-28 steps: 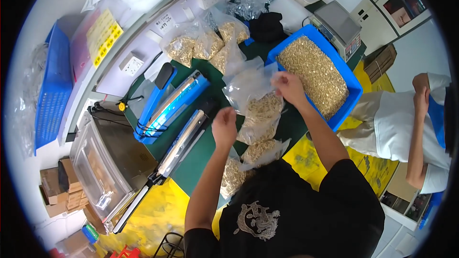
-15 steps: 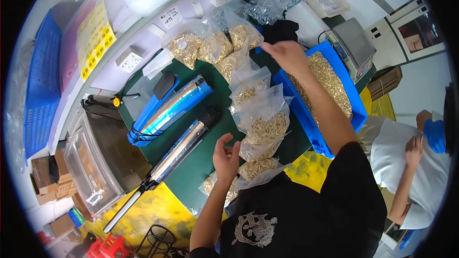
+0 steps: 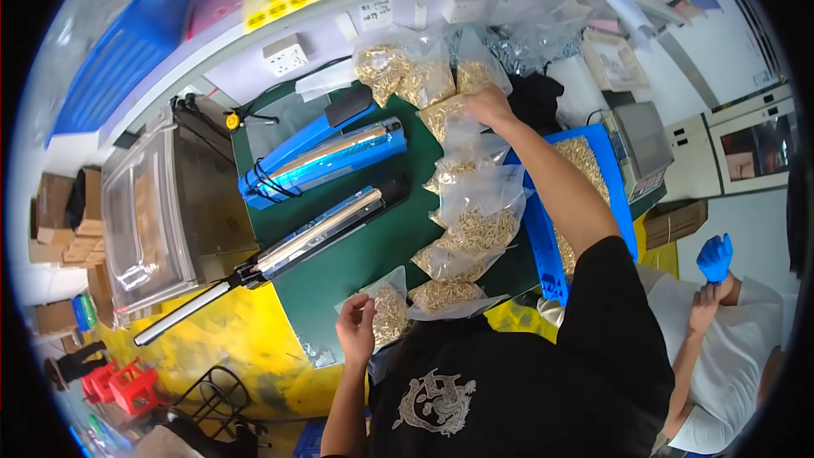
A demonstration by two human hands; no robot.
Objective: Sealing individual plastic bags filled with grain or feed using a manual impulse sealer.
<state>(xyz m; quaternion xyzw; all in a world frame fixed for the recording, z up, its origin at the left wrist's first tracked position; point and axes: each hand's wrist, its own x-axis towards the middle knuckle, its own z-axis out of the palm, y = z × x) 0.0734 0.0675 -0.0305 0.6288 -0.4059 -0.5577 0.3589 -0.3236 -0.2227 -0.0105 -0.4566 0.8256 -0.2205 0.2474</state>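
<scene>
My right hand [image 3: 489, 108] reaches across the green-topped table to a clear plastic bag [image 3: 441, 120] of small brass-coloured pieces. Its fingers are closed at the bag's edge. My left hand [image 3: 356, 326] is at the near edge, fingers loosely bent and apart, beside another filled bag [image 3: 389, 312]; whether it touches that bag is unclear. Between my hands runs a line of similar bags, among them a larger bag [image 3: 482, 227] and a near bag [image 3: 444, 295]. More filled bags [image 3: 382, 68] stand against the back wall.
Left of the bags lie a blue bag sealer [image 3: 326, 161] and a black one [image 3: 322, 233]. A blue bin [image 3: 626, 203] of loose pieces is at right, beside a scale [image 3: 638, 148]. A co-worker wearing a blue glove [image 3: 715, 258] is at far right. Red stools [image 3: 133, 388] stand lower left.
My view has turned, shifting the scene. My right hand has come down from above the back bags onto a bag. My left hand has moved down toward the near edge.
</scene>
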